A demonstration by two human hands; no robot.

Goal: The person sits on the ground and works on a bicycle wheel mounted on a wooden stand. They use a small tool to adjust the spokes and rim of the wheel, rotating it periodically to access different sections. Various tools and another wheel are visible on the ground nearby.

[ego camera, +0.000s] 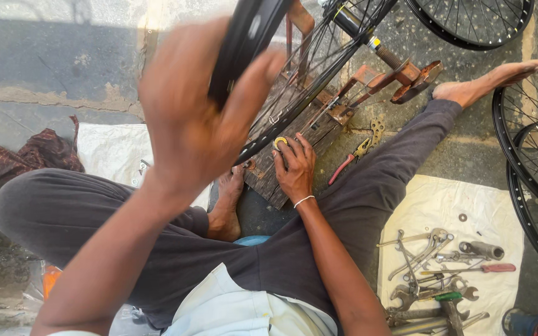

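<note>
- The left hand (pixel 188 118) is raised close to the camera, at about 11 o'clock in the view. Its fingers are wrapped around the black rim of the bicycle wheel (pixel 281 93), and it seems to hold the wheel steady. The hand is blurred, so single fingers are hard to separate.
- The wheel stands in a rusty truing stand (pixel 375 81) at 1 o'clock. The stand carries the hub above the ground, probably so the wheel can turn freely.
- The right hand (pixel 295 167) is lower, near the centre. Its fingers pinch narrowly on a small yellow round tool (pixel 280 142), pressed at the spokes by the rim. I judge it is a spoke key, but it is too small to be sure.
- The wooden board (pixel 294 155) lies under the stand, partly covered by the right hand.
- Red-handled pliers (pixel 350 158) lie on the ground beside the right leg, within easy reach.
- At 4 o'clock a white cloth (pixel 443 205) keeps wrenches (pixel 428 261) together and off the floor.
- More wheels (pixel 530 155) at 3 o'clock are cut by the frame edge.
- The top of the held wheel is outside the view.
</note>
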